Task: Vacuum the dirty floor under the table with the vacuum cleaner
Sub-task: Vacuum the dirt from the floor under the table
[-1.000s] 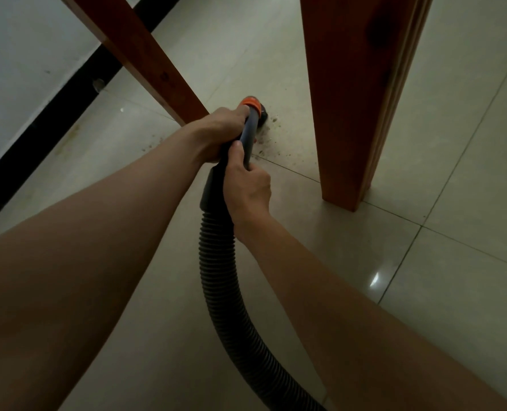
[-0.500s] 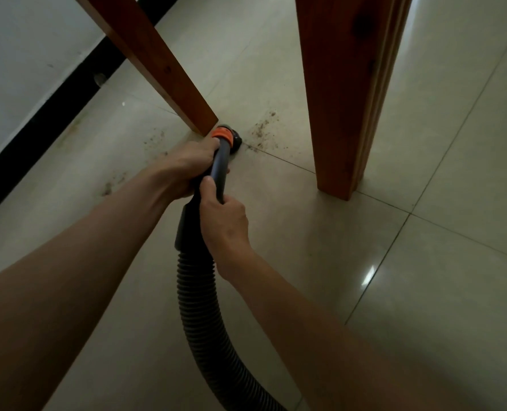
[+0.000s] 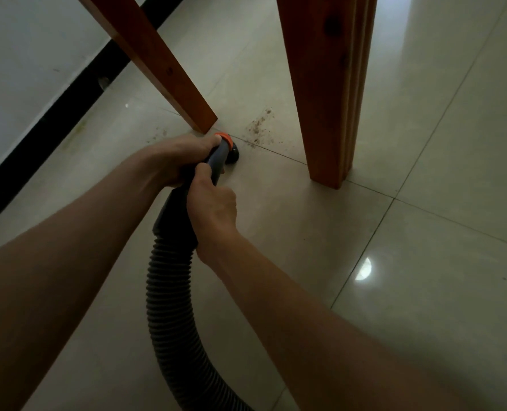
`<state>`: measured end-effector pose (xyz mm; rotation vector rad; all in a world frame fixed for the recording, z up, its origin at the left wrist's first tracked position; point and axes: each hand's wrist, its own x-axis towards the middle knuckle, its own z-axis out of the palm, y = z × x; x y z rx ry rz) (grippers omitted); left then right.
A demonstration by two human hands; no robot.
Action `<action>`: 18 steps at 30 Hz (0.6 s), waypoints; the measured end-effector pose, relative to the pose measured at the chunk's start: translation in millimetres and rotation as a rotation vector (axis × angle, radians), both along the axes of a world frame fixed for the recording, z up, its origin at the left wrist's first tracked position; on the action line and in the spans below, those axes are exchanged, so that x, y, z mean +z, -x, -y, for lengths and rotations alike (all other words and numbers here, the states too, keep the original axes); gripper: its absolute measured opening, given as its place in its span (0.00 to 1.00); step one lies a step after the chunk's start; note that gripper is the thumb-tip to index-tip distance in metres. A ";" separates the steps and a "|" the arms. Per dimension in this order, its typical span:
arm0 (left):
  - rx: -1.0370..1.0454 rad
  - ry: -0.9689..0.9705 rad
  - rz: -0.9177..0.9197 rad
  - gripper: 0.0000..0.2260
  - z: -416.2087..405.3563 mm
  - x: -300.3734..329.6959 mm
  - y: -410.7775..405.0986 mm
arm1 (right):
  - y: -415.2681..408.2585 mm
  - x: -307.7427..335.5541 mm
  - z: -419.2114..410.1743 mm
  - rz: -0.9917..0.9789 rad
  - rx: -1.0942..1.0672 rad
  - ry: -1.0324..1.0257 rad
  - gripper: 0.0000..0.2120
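1. The left hand (image 3: pixel 184 155) is gripping the front part of the vacuum wand (image 3: pixel 216 158), with its fingers curling round the wand just behind the orange ring (image 3: pixel 225 137).
2. The right hand (image 3: pixel 212 203) is gripping the same wand farther back, with its thumb lying along the top and its fingers wrapping round the dark cuff (image 3: pixel 172 215) where the hose joins.
3. The nozzle (image 3: pixel 233 153) is touching the floor (image 3: pixel 424 292), sitting just in front of the orange ring and just beside the foot of the slanted table leg (image 3: pixel 157 60).
4. The ribbed hose (image 3: pixel 169 307) is running from the cuff back between the two forearms and is curving toward the bottom edge of the view.
5. A patch of dirt (image 3: pixel 259 126) is lying on the floor between the slanted table leg and the upright table leg (image 3: pixel 326 84), just beyond the nozzle and close to a tile joint.
6. A few fainter specks (image 3: pixel 160 133) are lying on the floor left of the slanted leg's foot, near the left hand.
7. The upright table leg is standing on the floor to the right of the nozzle, apart from it.
8. A black skirting strip (image 3: pixel 53 108) is running along the base of the wall (image 3: pixel 24 54) at the left side of the floor.
9. A round light reflection (image 3: pixel 364 269) is showing on the glossy tiles to the right of the right forearm.
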<state>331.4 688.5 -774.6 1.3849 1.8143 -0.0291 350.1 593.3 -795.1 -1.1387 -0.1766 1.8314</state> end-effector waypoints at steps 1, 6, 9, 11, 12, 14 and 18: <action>0.000 0.002 0.009 0.23 -0.8 1.7 -2.0 | -2.5 -0.1 0.2 -0.023 -0.018 0.004 0.17; 0.064 0.049 0.132 0.25 -3.0 9.0 -9.7 | -15.8 1.4 -3.6 -0.050 -0.074 0.017 0.22; 0.062 0.108 0.247 0.19 4.2 9.3 -17.0 | -21.4 1.9 -5.9 -0.076 -0.100 0.034 0.23; 0.063 0.147 0.301 0.15 8.4 8.5 -20.4 | -27.3 -1.1 -5.8 -0.087 -0.129 0.037 0.22; 0.077 0.158 0.332 0.14 8.3 6.4 -20.8 | -31.2 -3.1 -5.3 -0.091 -0.138 0.032 0.22; 0.101 0.170 0.380 0.15 8.8 2.7 -21.7 | -37.9 -6.3 -3.7 -0.099 -0.140 0.022 0.21; 0.084 0.078 0.323 0.15 22.2 -8.4 -30.6 | -49.9 -15.5 -0.9 -0.164 -0.151 -0.003 0.22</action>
